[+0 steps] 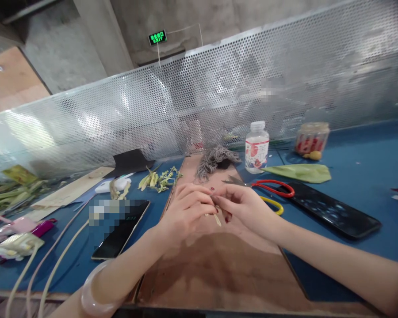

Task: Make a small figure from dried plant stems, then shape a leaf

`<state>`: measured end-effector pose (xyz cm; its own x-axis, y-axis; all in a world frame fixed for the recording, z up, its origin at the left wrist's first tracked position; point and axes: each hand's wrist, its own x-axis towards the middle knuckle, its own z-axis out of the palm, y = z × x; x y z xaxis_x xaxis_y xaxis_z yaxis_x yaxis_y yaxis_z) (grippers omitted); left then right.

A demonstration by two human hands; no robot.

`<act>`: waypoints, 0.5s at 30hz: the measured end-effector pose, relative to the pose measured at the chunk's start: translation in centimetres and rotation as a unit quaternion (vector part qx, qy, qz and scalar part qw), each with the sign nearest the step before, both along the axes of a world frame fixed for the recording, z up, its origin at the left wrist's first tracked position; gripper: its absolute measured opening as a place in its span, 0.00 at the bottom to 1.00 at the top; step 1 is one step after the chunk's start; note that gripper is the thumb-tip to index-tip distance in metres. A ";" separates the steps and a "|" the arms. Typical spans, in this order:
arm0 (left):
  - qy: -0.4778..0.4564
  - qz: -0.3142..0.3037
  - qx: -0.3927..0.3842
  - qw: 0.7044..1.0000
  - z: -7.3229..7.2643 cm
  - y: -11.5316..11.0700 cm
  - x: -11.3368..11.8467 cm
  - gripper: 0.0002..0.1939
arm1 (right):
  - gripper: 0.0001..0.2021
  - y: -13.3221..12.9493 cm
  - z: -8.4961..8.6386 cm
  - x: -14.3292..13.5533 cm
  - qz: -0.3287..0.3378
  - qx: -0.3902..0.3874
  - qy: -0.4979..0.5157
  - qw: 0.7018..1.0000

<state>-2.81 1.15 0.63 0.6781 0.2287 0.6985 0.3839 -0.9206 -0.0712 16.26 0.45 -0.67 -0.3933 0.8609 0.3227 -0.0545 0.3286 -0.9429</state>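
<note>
One pale strip [218, 220] shows — left hand [185, 206], right hand [241, 204] meeting above.

Both forearms, the left [132, 260] and the right [321, 251], are bare and slender. A thick, smooth, rounded bangle [87, 292], glossy and pale pinkish white, circles the left one above the wrist. Several visible fingernails [227, 219], on left and right hands alike, wear dark red polish.
</note>
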 end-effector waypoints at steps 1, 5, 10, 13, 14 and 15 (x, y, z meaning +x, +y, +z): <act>0.000 -0.004 -0.002 1.000 0.0 0.0 0.0 0.09 | 0.12 0.1 0.0 0.0 0.009 -0.017 0.014 1.000; -0.014 -0.008 -0.004 1.000 0.1 0.0 0.1 0.08 | 0.14 0.2 0.0 0.0 0.021 -0.038 0.059 0.997; -0.027 -0.014 -0.004 1.000 0.3 -0.1 0.4 0.08 | 0.13 0.2 0.1 0.2 0.026 -0.038 0.072 0.996; -0.023 -0.014 -0.008 1.000 0.1 -0.1 0.3 0.09 | 0.13 0.2 0.1 0.1 0.029 -0.066 0.085 0.994; -0.022 -0.013 -0.012 1.000 0.0 0.0 0.2 0.09 | 0.13 0.2 0.1 0.1 0.028 -0.075 0.088 0.993; -0.022 -0.010 -0.017 1.000 -0.1 0.0 0.2 0.09 | 0.13 0.2 0.1 0.0 0.025 -0.082 0.090 0.992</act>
